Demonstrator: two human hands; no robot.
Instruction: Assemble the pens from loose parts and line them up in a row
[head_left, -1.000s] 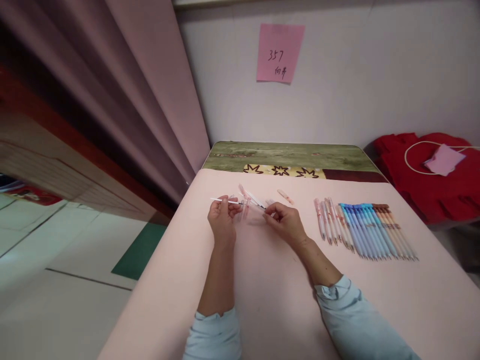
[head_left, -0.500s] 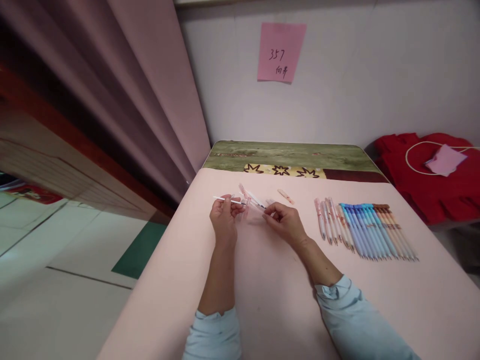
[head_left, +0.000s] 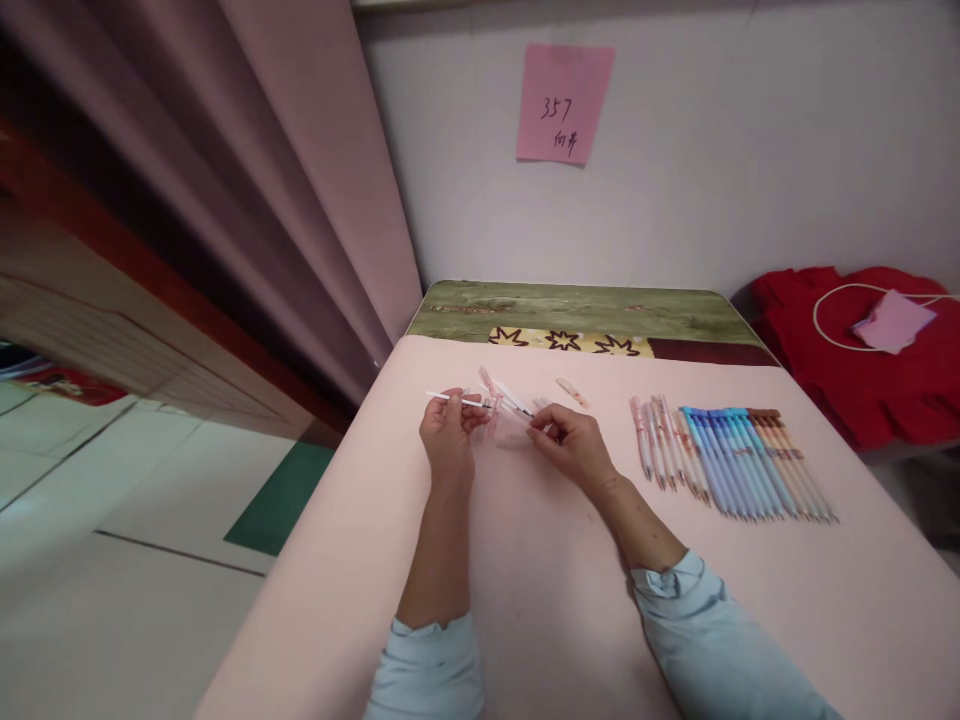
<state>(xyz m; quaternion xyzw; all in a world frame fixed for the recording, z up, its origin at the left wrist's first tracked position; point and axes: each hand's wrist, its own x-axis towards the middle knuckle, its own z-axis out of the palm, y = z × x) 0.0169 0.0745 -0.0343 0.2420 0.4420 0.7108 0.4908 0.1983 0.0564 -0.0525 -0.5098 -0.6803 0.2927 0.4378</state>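
My left hand (head_left: 448,435) is closed in a pinch around a thin white pen refill (head_left: 437,395), which lies nearly level with its dark tip toward the right. My right hand (head_left: 571,440) has thumb and forefinger pressed together, and what they hold is too small or hidden to make out. Between and behind the hands lie loose pen parts: a pink patterned barrel piece (head_left: 487,381) and another white refill (head_left: 513,397) whose dark end reaches near my right fingertips. Clear and pinkish parts there are blurred together. A short peach patterned pen part (head_left: 572,391) rests farther back.
To the right, a row of pens (head_left: 739,465) in pink, white, blue and brown lies side by side on the pale pink tabletop (head_left: 555,600). Behind stand a wall and a pink note (head_left: 565,105). A red cloth (head_left: 862,370) sits beyond the right edge; a curtain (head_left: 315,180) hangs left.
Hardly anything differs. Both hands keep their places and their pinch, and the view has shifted very slightly.
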